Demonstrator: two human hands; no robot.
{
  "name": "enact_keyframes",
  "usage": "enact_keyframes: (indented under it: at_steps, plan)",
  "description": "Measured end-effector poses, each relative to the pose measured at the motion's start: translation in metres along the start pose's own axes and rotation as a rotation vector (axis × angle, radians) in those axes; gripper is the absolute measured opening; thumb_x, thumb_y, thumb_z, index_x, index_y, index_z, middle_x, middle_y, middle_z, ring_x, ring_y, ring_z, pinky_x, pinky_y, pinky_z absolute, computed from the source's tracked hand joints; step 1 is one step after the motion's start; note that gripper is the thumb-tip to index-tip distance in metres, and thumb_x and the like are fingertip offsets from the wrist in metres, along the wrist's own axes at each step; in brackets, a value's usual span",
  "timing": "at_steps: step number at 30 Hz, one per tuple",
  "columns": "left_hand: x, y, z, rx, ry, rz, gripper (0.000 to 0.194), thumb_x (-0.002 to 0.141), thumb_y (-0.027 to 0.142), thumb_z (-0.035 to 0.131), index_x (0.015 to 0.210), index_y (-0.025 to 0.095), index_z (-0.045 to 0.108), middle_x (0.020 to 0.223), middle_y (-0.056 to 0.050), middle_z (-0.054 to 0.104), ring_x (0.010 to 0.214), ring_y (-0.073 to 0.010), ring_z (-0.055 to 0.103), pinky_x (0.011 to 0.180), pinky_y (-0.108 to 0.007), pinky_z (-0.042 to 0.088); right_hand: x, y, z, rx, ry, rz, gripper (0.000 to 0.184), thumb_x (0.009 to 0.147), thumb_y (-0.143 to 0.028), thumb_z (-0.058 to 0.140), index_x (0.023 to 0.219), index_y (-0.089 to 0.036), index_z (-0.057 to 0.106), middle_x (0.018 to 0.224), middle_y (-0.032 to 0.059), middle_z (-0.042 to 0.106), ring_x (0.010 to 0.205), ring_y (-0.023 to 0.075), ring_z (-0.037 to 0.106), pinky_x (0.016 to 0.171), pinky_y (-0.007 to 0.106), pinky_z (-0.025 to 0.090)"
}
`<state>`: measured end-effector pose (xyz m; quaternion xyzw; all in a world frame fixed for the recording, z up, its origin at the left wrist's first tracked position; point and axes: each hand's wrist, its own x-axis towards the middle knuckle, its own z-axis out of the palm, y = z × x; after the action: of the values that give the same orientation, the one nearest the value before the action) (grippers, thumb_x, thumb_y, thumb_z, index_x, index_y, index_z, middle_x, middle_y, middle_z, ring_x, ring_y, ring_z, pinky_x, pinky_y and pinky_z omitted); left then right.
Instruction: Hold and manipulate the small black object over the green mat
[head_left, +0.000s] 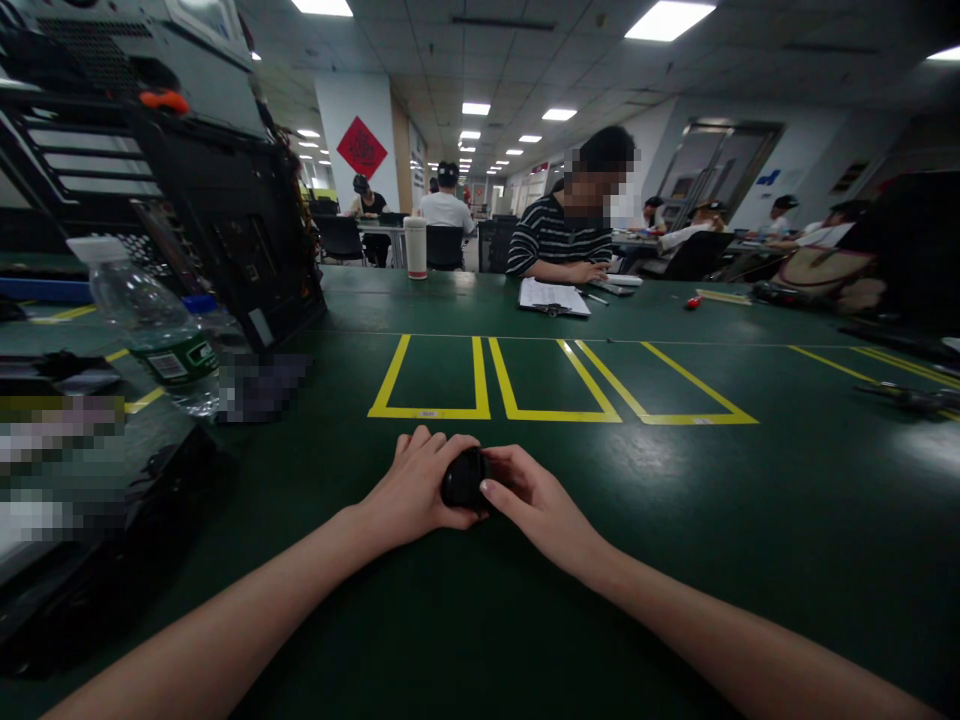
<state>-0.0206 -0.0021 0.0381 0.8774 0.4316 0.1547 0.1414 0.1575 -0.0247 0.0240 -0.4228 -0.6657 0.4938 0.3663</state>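
A small black rounded object, shaped much like a computer mouse, is between my two hands, just above or on the green tabletop. My left hand wraps round its left side, fingers over the top and thumb below. From the right, my right hand pinches its edge with thumb and fingertips. Fingers cover much of the object, so its exact kind is not plain. Beyond my hands, yellow tape outlines mark three bays on the table.
At left stand an opened computer case and a plastic water bottle. A dark bag lies nearer me. Across the table a person in a striped top sits by a clipboard; a tumbler stands left of it.
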Motion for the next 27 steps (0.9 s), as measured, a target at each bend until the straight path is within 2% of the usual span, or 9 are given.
enact_keyframes:
  at_steps: [5,10,15,20,25,27]
  plan:
    - [0.0009,0.001,-0.0001,0.04,0.016,-0.013,0.058,0.062,0.04,0.062,0.113,0.024,0.039,0.097,-0.005,0.05,0.083,-0.0235,0.04,0.071,-0.035,0.032,-0.0012,0.0005,0.0021,0.059,0.016,-0.047,0.027,0.075,-0.022,0.053,0.1,-0.022,0.045,0.101,0.0032,0.052,0.092,0.017,0.053,0.076,0.033,0.048]
    - [0.0008,0.002,-0.0011,0.025,-0.002,-0.006,0.056,0.064,0.044,0.06,0.114,0.026,0.039,0.1,-0.005,0.05,0.083,-0.0232,0.041,0.071,-0.035,0.032,0.0018,0.003,0.0018,0.025,0.076,-0.096,0.018,0.076,-0.024,0.053,0.093,-0.022,0.048,0.1,0.0024,0.051,0.093,0.0169,0.052,0.08,0.035,0.046]
    - [0.0005,0.0012,-0.0009,0.026,-0.002,-0.005,0.057,0.065,0.044,0.06,0.114,0.025,0.039,0.099,-0.005,0.05,0.083,-0.023,0.04,0.072,-0.035,0.032,0.0029,0.0018,-0.0014,0.022,0.027,-0.023,0.032,0.075,-0.025,0.054,0.105,-0.023,0.044,0.108,0.0036,0.05,0.102,0.018,0.049,0.087,0.037,0.042]
    - [0.0,0.0009,-0.0012,0.008,-0.004,-0.009,0.056,0.065,0.044,0.059,0.113,0.025,0.039,0.1,-0.005,0.05,0.083,-0.023,0.04,0.072,-0.036,0.032,0.0007,0.0,-0.0024,0.086,-0.041,-0.004,0.026,0.075,-0.024,0.054,0.1,-0.022,0.045,0.103,0.0027,0.052,0.098,0.0173,0.052,0.082,0.036,0.046]
    - [0.0004,0.0012,-0.0008,0.026,-0.003,0.0,0.057,0.065,0.046,0.059,0.114,0.025,0.038,0.1,-0.005,0.05,0.083,-0.0231,0.04,0.072,-0.036,0.033,0.0004,0.0,-0.0004,0.166,0.008,-0.054,0.014,0.076,-0.023,0.052,0.09,-0.021,0.047,0.102,0.0018,0.052,0.095,0.0168,0.053,0.08,0.035,0.048]
    - [0.0005,0.0008,-0.0005,0.03,0.001,0.001,0.057,0.065,0.046,0.059,0.114,0.025,0.039,0.1,-0.005,0.05,0.083,-0.0229,0.04,0.072,-0.036,0.032,0.0009,-0.0003,-0.0009,0.17,0.02,-0.053,0.017,0.076,-0.021,0.053,0.091,-0.022,0.047,0.104,0.0019,0.051,0.097,0.0167,0.053,0.083,0.035,0.047]
